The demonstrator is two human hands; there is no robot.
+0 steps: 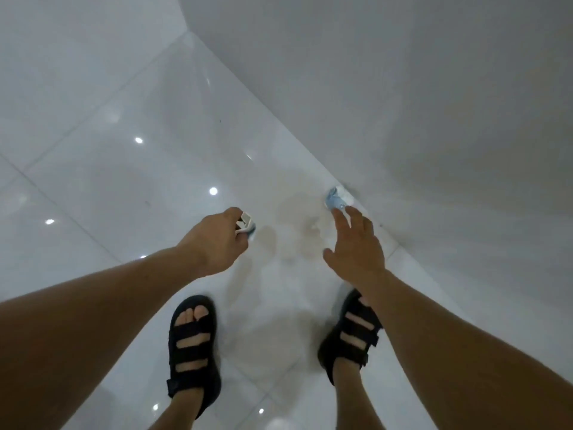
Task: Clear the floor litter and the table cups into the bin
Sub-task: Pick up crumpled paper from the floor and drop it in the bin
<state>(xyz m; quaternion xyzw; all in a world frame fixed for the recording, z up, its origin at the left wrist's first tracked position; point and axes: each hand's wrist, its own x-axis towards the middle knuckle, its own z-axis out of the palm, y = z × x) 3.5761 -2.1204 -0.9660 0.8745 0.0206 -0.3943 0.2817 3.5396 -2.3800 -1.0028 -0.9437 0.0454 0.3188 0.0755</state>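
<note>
Most of the litter scrap (pixel 246 222) behind the left hand (pixel 214 240); right sandal (pixel 347 342) partly behind the forearm (pixel 434 330).

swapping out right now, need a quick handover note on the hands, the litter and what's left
Left hand grips a crumpled white and blue scrap.
Right hand is open, fingers stretched toward a second blue and white scrap on the floor by the wall; contact unclear.
Done: one scrap picked up.
Left: grab the second, drop both in the bin, then clear the table cups; neither is in view.
</note>
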